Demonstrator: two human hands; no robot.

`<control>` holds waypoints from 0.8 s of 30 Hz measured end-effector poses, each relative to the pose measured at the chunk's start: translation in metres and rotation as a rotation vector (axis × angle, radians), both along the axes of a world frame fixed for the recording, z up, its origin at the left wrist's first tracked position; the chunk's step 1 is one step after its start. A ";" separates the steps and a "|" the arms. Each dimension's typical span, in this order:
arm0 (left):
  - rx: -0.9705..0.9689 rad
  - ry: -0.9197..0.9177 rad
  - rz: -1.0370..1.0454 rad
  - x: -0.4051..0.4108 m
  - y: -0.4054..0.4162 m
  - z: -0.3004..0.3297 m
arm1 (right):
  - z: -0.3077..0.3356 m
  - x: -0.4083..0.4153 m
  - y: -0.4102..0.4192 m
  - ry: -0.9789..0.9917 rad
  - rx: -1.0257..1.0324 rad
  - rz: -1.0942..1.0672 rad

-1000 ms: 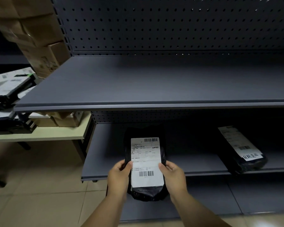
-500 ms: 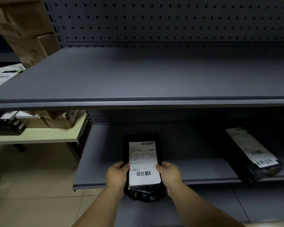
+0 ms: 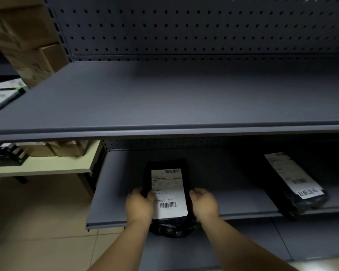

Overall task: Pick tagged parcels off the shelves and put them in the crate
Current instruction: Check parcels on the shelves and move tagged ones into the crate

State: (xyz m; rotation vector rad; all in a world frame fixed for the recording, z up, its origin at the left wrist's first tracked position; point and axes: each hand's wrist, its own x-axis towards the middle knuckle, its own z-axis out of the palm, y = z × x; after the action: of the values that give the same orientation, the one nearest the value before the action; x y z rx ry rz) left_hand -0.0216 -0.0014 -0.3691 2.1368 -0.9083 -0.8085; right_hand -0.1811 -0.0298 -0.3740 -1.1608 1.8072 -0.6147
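Both hands grip one black parcel (image 3: 165, 194) from opposite sides: the left hand (image 3: 139, 206) is curled round its left edge with the thumb lying on the white shipping label (image 3: 168, 192), and the right hand (image 3: 205, 204) is curled round its right edge, fingers wrapped toward the underside. Neither hand holds anything else. Taking the lower shelf (image 3: 115, 196) as the reference, the held parcel sits over the front part of that shelf, its near end hanging past the front lip; whether its far end rests on the shelf surface or is lifted clear cannot be told. The label faces up and carries a barcode at its top and another near its bottom. A second black parcel (image 3: 296, 184), also labelled, lies well to the right on the same shelf, angled, with its near end at the shelf's front edge. Above the lower shelf runs the upper shelf (image 3: 164, 106), backed by a perforated panel (image 3: 184, 26). Left of the lower shelf stands a pale table (image 3: 47, 167) bearing small cardboard boxes (image 3: 67, 148). Higher up to the left are stacked brown cartons (image 3: 27, 42). Below and left of the lower shelf lies a tiled floor (image 3: 37, 222).
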 end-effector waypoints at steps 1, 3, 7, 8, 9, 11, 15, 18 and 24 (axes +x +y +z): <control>-0.008 -0.081 -0.018 -0.003 0.001 0.004 | 0.004 -0.004 0.002 0.061 -0.023 0.024; -0.015 -0.224 -0.054 -0.011 0.005 0.016 | 0.013 -0.015 0.009 0.190 -0.079 0.067; 0.033 -0.502 -0.225 -0.034 0.009 0.035 | 0.025 -0.044 0.019 0.485 -0.261 0.193; 0.044 -0.579 -0.276 -0.040 0.010 0.039 | 0.029 -0.053 0.021 0.561 -0.295 0.222; 0.043 -0.646 -0.322 -0.047 0.010 0.042 | 0.031 -0.061 0.024 0.621 -0.318 0.250; 0.016 -0.747 -0.396 -0.063 0.011 0.046 | 0.035 -0.081 0.029 0.692 -0.367 0.302; -0.013 -0.821 -0.484 -0.106 0.014 0.051 | 0.049 -0.123 0.037 0.766 -0.469 0.362; -0.030 -0.850 -0.526 -0.142 0.016 0.053 | 0.054 -0.160 0.041 0.815 -0.552 0.351; -0.055 -0.899 -0.577 -0.223 0.017 0.061 | 0.066 -0.244 0.040 0.810 -0.539 0.349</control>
State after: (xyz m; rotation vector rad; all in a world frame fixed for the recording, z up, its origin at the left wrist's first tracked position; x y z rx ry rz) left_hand -0.2450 0.0157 -0.3079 2.1982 -2.0287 0.0035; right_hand -0.4250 0.0098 -0.3078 -2.2824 2.0479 -0.4601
